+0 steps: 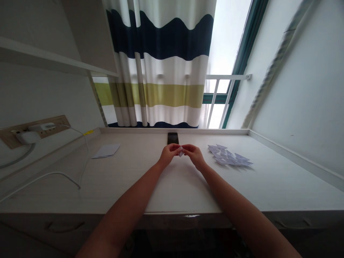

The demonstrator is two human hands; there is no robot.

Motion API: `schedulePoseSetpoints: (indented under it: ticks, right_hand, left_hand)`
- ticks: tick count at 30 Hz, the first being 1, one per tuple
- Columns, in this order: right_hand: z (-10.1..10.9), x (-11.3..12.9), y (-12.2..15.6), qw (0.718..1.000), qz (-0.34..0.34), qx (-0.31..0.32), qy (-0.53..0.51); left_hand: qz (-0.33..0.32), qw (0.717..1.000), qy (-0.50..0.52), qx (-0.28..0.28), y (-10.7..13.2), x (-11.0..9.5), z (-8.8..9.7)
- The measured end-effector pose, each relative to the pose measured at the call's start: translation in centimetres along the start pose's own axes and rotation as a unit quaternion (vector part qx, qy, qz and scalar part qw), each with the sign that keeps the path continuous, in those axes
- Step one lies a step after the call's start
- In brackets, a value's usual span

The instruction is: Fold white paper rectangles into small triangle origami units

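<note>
Well, grip: my left hand and right hand pinching small folded white paper
Beside: pale folded paper triangles on the white surface

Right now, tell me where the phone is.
In the head view, the black smartphone lies at the back edge of the desk, centred, just beyond the left hand and right hand, with paper triangles to its right.

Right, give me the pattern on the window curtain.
The fabric curtain shows wavy navy, white and olive-green bands; head view.
</note>
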State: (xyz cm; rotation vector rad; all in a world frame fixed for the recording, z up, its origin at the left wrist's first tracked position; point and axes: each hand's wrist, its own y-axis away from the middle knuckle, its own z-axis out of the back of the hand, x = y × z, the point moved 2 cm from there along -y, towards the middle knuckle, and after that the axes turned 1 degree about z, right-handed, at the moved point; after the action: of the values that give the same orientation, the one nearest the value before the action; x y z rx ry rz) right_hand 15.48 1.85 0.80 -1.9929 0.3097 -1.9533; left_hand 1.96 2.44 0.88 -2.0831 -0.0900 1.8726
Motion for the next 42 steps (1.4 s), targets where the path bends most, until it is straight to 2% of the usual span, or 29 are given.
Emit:
schedulePoseSetpoints:
  ticks: [5,15,21,28,37,42]
  right_hand:
    - [0.15,0.11,0.02,1.0,-0.012,-0.01,0.027]
    - [0.19,-0.03,-0.08,0.994,0.049,-0.019,0.091]
    - [0.1,-0.18,-0.08,0.999,0.011,-0.012,0.04]
    - [0.11,0.02,0.09,0.999,-0.03,0.002,0.019]
    - [0.01,0.24,0.22,0.995,0.003,-0.01,0.1]
    - [-0.02,0.32,0.21,0.987,0.025,-0.037,0.157]
  left_hand:
    - [-0.006,1.0,-0.014,0.006,-0.06,0.13,0.08]
    - [0.019,1.0,-0.004,0.012,0.29,-0.3,-0.21]
    - [0.047,0.999,0.015,0.02,0.25,-0.1,-0.19]
    - [0.053,0.999,0.011,0.001,0.06,-0.14,0.18]
    - [0.059,0.998,-0.002,0.008,0.06,0.06,0.14]
    - [0.075,0.996,0.0,0.045,0.29,-0.02,-0.01]
